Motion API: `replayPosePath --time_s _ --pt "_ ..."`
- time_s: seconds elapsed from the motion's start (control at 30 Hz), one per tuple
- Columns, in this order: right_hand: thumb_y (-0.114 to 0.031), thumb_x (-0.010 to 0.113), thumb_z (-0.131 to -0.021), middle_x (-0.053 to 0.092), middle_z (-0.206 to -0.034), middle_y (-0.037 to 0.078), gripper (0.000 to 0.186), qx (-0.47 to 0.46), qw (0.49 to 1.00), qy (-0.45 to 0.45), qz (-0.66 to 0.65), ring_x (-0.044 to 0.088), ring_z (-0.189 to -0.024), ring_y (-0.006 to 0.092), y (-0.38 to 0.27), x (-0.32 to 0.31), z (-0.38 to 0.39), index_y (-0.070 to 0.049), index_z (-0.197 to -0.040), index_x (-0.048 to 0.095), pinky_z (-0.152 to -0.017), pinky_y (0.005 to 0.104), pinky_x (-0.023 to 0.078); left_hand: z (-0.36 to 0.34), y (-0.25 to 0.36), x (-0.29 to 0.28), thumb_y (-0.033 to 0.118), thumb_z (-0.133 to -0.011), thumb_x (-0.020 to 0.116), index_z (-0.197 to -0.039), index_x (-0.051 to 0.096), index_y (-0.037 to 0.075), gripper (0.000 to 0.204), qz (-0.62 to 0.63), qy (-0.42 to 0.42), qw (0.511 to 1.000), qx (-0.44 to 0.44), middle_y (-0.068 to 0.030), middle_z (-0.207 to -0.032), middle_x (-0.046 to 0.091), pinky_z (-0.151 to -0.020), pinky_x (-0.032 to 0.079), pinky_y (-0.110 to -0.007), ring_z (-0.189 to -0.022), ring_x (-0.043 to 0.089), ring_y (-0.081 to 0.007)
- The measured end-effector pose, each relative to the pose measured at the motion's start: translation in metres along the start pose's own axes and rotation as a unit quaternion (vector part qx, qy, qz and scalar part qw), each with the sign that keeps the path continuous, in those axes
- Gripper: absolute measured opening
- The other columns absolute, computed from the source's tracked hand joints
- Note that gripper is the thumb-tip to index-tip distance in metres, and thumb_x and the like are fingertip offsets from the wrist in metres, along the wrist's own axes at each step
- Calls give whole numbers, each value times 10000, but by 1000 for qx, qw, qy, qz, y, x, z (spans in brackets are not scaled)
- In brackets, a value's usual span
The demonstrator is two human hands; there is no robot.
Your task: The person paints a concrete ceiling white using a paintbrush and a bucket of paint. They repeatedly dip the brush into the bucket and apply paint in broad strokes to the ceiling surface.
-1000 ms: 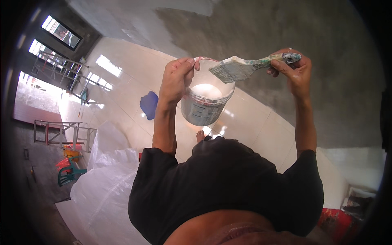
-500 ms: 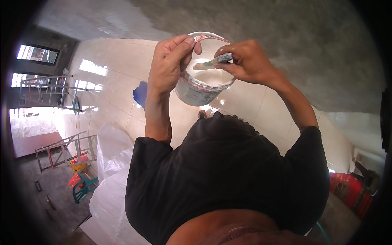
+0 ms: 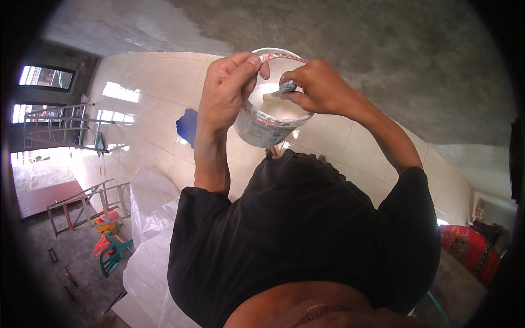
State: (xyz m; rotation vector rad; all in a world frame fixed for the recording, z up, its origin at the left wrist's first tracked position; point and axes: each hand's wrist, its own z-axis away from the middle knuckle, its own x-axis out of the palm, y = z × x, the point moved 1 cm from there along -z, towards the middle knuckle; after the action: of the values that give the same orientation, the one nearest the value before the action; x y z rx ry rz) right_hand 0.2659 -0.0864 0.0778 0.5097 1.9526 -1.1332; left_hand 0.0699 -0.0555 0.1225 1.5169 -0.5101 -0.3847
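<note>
A paint-stained bucket (image 3: 261,130) hangs in front of my chest, with white paint (image 3: 287,107) inside. My left hand (image 3: 227,87) is closed on the bucket's handle (image 3: 281,56), which is smeared with red and white. Between the fingers and thumb of my right hand (image 3: 325,87) is a paintbrush (image 3: 286,87) with a stained handle. Its pale bristles point down and left into the bucket, above or at the paint; I cannot tell whether they touch it.
Ahead rises a grey plastered wall (image 3: 350,38). A blue sheet (image 3: 187,127) lies on the tiled floor (image 3: 158,109). To the left are a metal ladder (image 3: 57,123), a metal frame (image 3: 87,205), a green chair (image 3: 114,254) and clear plastic sheeting (image 3: 150,262). Something red (image 3: 465,246) stands at right.
The paintbrush in my right hand has tipped further down into the bucket, its handle end turning toward me. My left hand keeps its grip on the handle, and the bucket has shifted slightly.
</note>
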Motion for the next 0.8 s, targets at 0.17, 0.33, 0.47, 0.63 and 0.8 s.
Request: replayPosePath --time_s 0.17,0.33,0.47,0.63,0.8 --pt "-126 714 -694 667 -694 125 199 2 1000 -15 23 650 -631 291 -5 -2 -3 -71 -885 721 -600 383 503 -2 1 0 202 -967 490 -803 626 16 283 3 -3 1000 4 94 -517 333 -455 161 -220 -478 231 -10" --pt "-129 733 -700 673 -708 130 203 -10 1000 -3 22 651 -613 278 -2 -1 0 -72 -895 723 -584 380 501 2 2 1 202 -963 495 -789 625 17 285 5 8 1000 11 93 -513 338 -455 168 -219 -473 238 -9" --pt "-133 766 -707 672 -716 129 215 -38 998 44 6 645 -588 278 -14 -14 6 -53 -901 716 -554 363 499 4 4 0 211 -961 502 -775 624 23 292 9 22 1000 16 96 -529 358 -458 186 -212 -482 262 -7" --pt "-150 787 -657 690 -751 99 256 -143 968 197 56 635 -564 268 0 3 19 -70 -890 721 -519 347 498 10 -12 -3 198 -956 523 -772 641 54 261 -23 36 999 12 111 -577 393 -471 227 -206 -517 305 -7" --pt "-163 758 -682 648 -674 53 255 -191 945 234 128 567 -463 219 18 10 6 -78 -911 683 -432 333 438 -10 -25 -14 213 -962 505 -772 637 63 276 -15 27 999 14 94 -544 391 -469 251 -203 -498 333 -14"
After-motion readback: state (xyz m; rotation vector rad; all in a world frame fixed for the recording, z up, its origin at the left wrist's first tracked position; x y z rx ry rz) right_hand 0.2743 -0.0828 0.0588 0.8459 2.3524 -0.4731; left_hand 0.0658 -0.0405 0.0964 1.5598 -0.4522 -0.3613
